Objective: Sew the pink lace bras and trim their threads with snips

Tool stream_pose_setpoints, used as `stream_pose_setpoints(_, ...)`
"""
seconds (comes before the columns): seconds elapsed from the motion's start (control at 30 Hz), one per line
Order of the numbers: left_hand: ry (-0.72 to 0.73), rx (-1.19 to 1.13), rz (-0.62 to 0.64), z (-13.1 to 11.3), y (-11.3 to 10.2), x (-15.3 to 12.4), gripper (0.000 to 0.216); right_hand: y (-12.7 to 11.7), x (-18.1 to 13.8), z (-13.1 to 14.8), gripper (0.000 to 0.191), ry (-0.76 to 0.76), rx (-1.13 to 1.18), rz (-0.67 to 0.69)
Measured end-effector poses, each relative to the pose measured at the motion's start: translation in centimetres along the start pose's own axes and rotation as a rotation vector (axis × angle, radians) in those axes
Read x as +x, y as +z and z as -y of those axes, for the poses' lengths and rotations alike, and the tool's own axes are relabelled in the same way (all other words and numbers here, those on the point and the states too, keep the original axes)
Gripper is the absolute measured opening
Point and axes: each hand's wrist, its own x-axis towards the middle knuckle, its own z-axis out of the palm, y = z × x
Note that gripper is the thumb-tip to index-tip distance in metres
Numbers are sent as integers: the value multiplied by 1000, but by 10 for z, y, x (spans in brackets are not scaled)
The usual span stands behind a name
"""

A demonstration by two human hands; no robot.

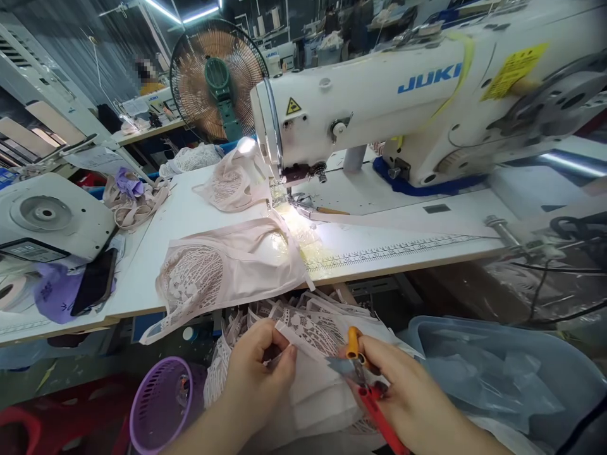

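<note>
My left hand (pixel 260 370) is closed, thumb and fingers pinching the edge of a pale pink lace bra piece (pixel 317 332) with a narrow band. In my right hand (pixel 403 382) is a pair of scissors (pixel 353 346) with orange handle loops, its grey blade pointing left beside the band. A red handle (pixel 382 420) also sticks out under that hand; whether it belongs to the scissors I cannot tell. More lace pieces are heaped beneath both hands. Above, a pale pink lace bra (pixel 246 262) lies over the table edge, its far part under the sewing machine (pixel 351 107).
A purple basket (pixel 161 404) stands lower left, with a red stool (pixel 71 411) beside it. At lower right is a blue-grey plastic tub (pixel 502 373) holding clear plastic. A phone (pixel 96 281) lies on the table at left. Behind stands a large fan (pixel 218 82).
</note>
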Motion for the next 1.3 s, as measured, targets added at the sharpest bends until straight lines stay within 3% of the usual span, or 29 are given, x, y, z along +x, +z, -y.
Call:
stream_pose_setpoints(0.1, -26, -78, -40, -1, 1, -4, 24, 4, -6, 0, 15, 65, 93, -11)
stream_pose_setpoints(0.27, -22, -283, -54, -1, 0, -8, 25, 11, -14, 3, 17, 157, 250, -169)
stream_pose_setpoints(0.37, 21, -217, -38, 2, -4, -7, 21, 6, -13, 9, 18, 147, 247, -168)
stream_pose_setpoints(0.43, 132, -53, -159, 1, -9, -5, 6, 0, -10, 14, 18, 110, 182, -156)
stream_pose_setpoints(0.5, 355, 115, -264, -7, -12, -2, 33, -4, -6, 20, 20, 77, 137, -137)
stream_pose_setpoints(0.57, 604, 236, -119, -19, -12, 2, 46, -6, -3, 25, 20, 66, 128, -107)
stream_pose_setpoints(0.63, 735, 316, 198, -31, -9, 8, 32, -6, -2, 28, 18, 66, 131, -75)
stream_pose_setpoints(0.67, 733, 346, 334, -36, -6, 12, 22, -6, -2, 28, 18, 72, 133, -58)
stream_pose_setpoints(0.77, 567, 331, 565, -38, 4, 25, 10, -6, -4, 27, 19, 124, 188, -18)
stream_pose_setpoints(0.87, 346, 157, 659, -30, 9, 31, 11, -4, -6, 23, 20, 184, 271, -28)
stream_pose_setpoints(1.0, 79, -43, 576, -22, 11, 31, 13, 1, -8, 14, 23, 251, 369, -64)
stream_pose_setpoints(1.1, -108, -145, 523, -23, 10, 31, 16, 4, -9, 9, 25, 232, 312, -114)
stream_pose_setpoints(1.3, -293, -221, 385, -19, 12, 28, 21, 11, -15, 3, 16, 80, 74, -144)
